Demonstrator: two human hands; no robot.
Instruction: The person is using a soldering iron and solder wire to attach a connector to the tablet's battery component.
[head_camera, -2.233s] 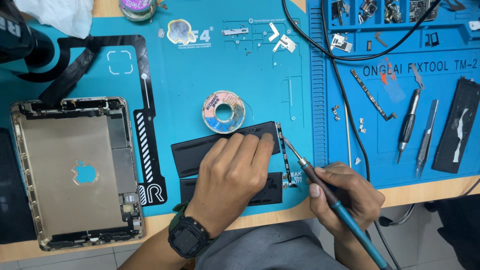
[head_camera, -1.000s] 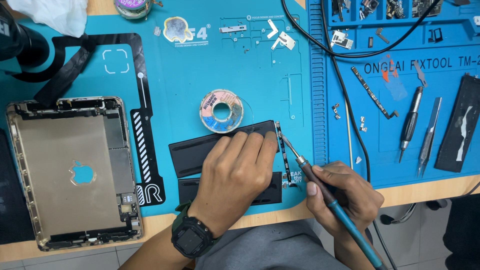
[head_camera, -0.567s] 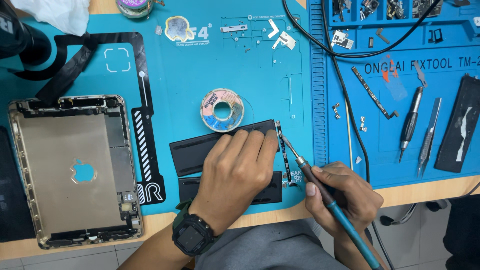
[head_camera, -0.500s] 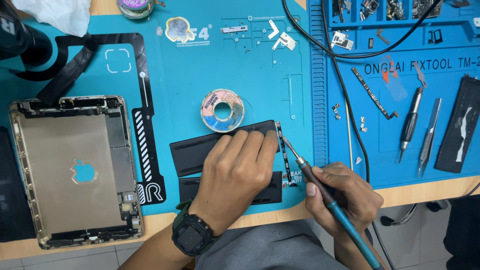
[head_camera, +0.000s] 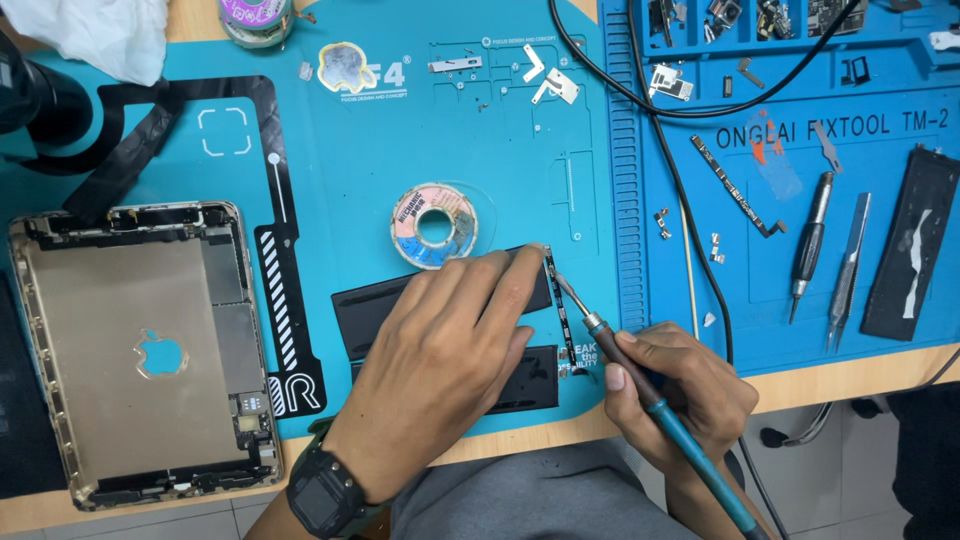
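Soldering iron (head_camera: 640, 385) tip on narrow board (head_camera: 558, 300), hands steadying.

The soldering iron (head_camera: 640, 385) tip has crept slightly up the narrow board strip (head_camera: 560, 305).

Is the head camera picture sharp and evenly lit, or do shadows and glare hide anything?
Head view: bright, even light, sharp across the blue mat; only a soft shadow under the left hand; the soldering iron in the right hand shows no blur; mild sheen on the tablet shell; the top left corner goes dark.
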